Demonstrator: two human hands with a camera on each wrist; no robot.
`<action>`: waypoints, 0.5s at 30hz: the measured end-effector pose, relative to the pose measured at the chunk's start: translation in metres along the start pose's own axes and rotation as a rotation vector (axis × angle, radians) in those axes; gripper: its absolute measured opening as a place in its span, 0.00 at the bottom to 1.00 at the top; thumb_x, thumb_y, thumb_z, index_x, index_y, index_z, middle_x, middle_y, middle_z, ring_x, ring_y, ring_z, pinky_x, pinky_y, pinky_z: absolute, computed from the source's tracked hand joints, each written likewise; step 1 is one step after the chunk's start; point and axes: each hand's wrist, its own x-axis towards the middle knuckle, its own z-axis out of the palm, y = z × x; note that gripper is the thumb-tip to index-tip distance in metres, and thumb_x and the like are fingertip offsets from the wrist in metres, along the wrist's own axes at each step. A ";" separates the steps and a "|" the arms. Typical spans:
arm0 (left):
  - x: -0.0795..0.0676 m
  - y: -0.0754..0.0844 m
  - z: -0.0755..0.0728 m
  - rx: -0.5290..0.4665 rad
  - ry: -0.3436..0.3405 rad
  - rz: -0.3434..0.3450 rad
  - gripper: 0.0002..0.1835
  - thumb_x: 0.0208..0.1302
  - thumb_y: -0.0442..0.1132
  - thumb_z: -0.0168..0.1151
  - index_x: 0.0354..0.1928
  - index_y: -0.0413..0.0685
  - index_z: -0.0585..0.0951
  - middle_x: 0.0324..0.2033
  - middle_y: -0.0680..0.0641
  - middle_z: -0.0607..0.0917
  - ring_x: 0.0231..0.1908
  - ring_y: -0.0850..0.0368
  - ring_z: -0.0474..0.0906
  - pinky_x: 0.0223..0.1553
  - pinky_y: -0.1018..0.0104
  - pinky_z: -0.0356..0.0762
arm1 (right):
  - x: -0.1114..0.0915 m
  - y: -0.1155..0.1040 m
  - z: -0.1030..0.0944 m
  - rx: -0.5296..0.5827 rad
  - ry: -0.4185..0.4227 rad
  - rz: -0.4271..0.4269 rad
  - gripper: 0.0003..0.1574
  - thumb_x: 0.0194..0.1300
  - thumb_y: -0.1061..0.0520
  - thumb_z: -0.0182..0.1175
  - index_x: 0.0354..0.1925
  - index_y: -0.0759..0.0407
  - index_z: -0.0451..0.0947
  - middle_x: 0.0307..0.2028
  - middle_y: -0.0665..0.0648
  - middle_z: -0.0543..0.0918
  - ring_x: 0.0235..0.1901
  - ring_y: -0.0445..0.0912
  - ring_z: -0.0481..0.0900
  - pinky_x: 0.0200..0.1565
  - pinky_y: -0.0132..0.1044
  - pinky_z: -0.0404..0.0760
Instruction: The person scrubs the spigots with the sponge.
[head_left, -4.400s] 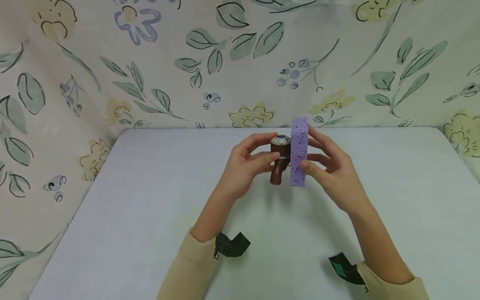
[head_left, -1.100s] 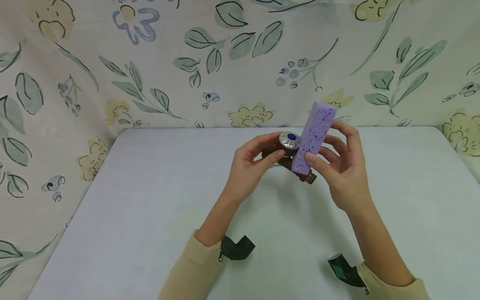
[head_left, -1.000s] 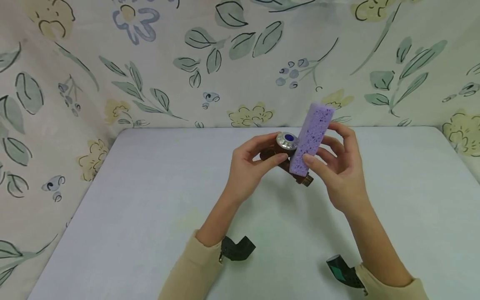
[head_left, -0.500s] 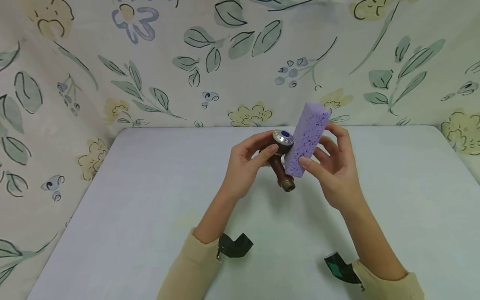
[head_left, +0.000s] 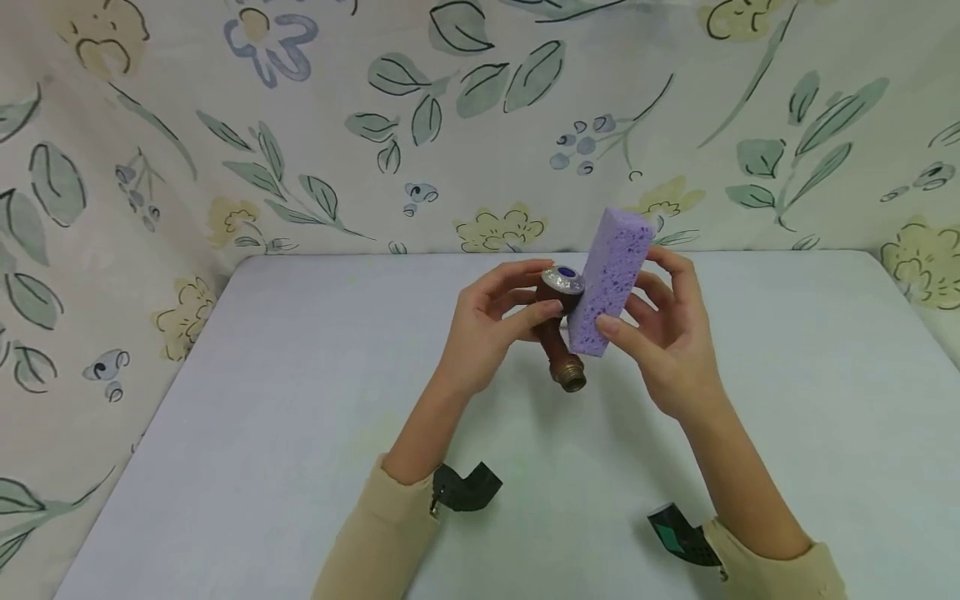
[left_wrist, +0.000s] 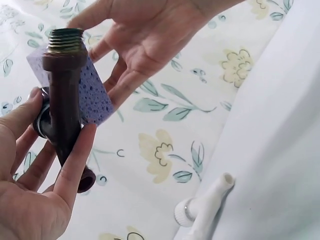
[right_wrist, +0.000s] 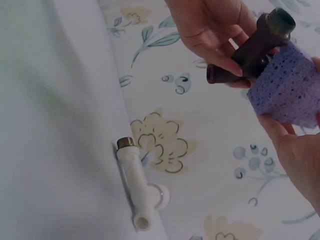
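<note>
My left hand [head_left: 480,329] holds a brown tap valve [head_left: 553,343] between thumb and fingers, above the table. The valve has a silver knob with a blue centre, and its brass threaded end points down toward me. In the left wrist view, that threaded end of the valve [left_wrist: 65,100] points up. My right hand [head_left: 678,350] pinches a speckled purple sponge [head_left: 613,275] by its edges, thumb on the near side. The sponge stands tilted, its left face against the valve's knob and body. Part of the valve is hidden behind the left fingers and the sponge.
A similar white valve [right_wrist: 135,175] with a brass threaded end lies at the white table's [head_left: 285,400] far edge, seen in both wrist views. Behind rises a floral cloth [head_left: 315,142]. Black wrist cameras [head_left: 468,487] sit at both cuffs.
From upright, the sponge has become tilted, its top leaning right. The valve swung its threaded end to the right, then back leftward over the last second. Both hands shifted slightly left in that second.
</note>
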 end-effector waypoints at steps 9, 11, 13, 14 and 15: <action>0.000 -0.001 0.001 0.066 -0.017 0.006 0.24 0.72 0.23 0.63 0.68 0.32 0.77 0.56 0.31 0.83 0.55 0.56 0.82 0.44 0.56 0.91 | 0.001 0.000 -0.004 -0.038 0.007 -0.018 0.41 0.66 0.76 0.64 0.71 0.53 0.66 0.62 0.61 0.75 0.58 0.50 0.80 0.58 0.34 0.86; 0.000 -0.001 0.001 0.075 -0.004 0.016 0.23 0.72 0.23 0.63 0.68 0.31 0.77 0.57 0.31 0.82 0.56 0.55 0.82 0.45 0.54 0.91 | 0.000 -0.001 -0.003 -0.069 -0.003 -0.016 0.42 0.66 0.78 0.63 0.72 0.54 0.65 0.62 0.61 0.75 0.57 0.50 0.81 0.59 0.34 0.85; 0.000 -0.001 0.000 0.073 0.002 0.021 0.23 0.72 0.23 0.62 0.68 0.31 0.76 0.58 0.31 0.82 0.57 0.53 0.82 0.46 0.53 0.91 | -0.001 -0.003 -0.003 -0.115 -0.001 0.000 0.44 0.65 0.79 0.63 0.72 0.53 0.65 0.62 0.61 0.75 0.56 0.49 0.82 0.58 0.33 0.86; 0.000 -0.001 -0.001 0.067 0.004 0.021 0.23 0.72 0.23 0.62 0.68 0.30 0.76 0.59 0.31 0.81 0.57 0.53 0.82 0.46 0.53 0.91 | -0.001 -0.004 -0.003 -0.141 0.000 0.009 0.45 0.65 0.79 0.62 0.73 0.54 0.65 0.63 0.61 0.75 0.55 0.49 0.82 0.57 0.33 0.86; 0.000 -0.001 -0.001 0.060 0.004 0.018 0.23 0.72 0.22 0.61 0.68 0.30 0.76 0.59 0.31 0.81 0.57 0.53 0.82 0.46 0.54 0.91 | -0.001 -0.005 -0.003 -0.170 0.006 0.023 0.45 0.64 0.79 0.62 0.73 0.54 0.65 0.63 0.61 0.76 0.54 0.48 0.83 0.57 0.32 0.86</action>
